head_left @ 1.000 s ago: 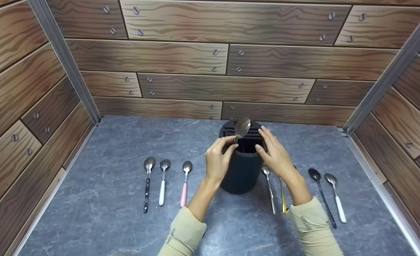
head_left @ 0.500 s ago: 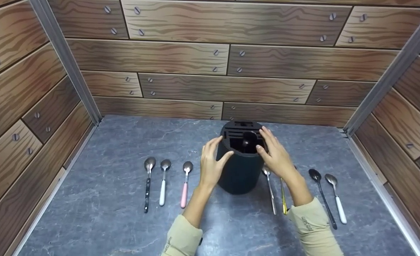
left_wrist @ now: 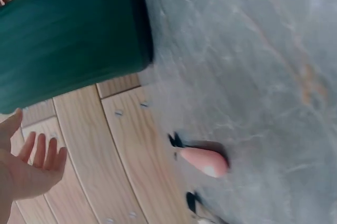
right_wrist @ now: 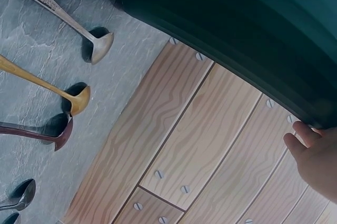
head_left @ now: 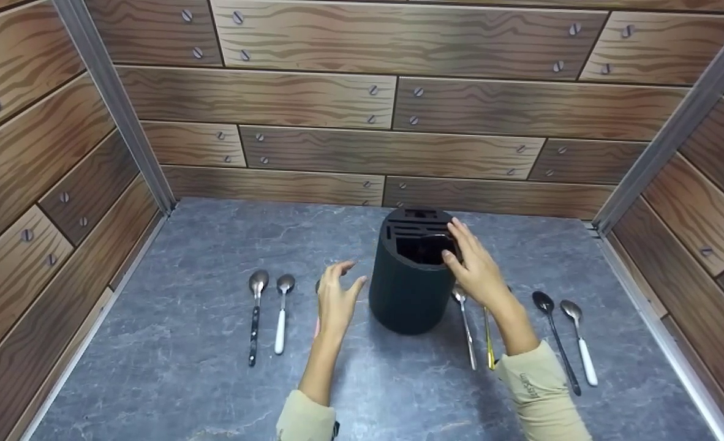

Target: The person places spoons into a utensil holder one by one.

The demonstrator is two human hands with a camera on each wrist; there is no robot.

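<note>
A dark green-black utensil holder (head_left: 408, 300) stands upright, its top divided into slots and one larger opening. Inside that opening the dark bowl edge of a spoon (head_left: 437, 237) just shows. My right hand (head_left: 478, 263) rests on the holder's right rim, thumb at the opening and fingers extended along the far side. Left of the holder, my left hand (head_left: 336, 300) holds nothing, thumb and fingers spread apart. It overlaps a pink-handled spoon (head_left: 316, 327), hiding most of it; the pink handle (left_wrist: 202, 161) shows in the left wrist view.
At left lie a spoon with black patterned handle (head_left: 254, 324) and a white-handled spoon (head_left: 280, 331). At right are a silver spoon (head_left: 467, 334), gold spoon (head_left: 489, 340), reddish-dark spoon (right_wrist: 63, 135), black spoon (head_left: 558, 349) and another white-handled spoon (head_left: 585, 358). Wood-patterned walls (head_left: 313, 147) enclose the table.
My left hand has let go of a spoon, which dropped into the holder's large opening, then moved left and down over the pink-handled spoon. The right hand stays at the rim.
</note>
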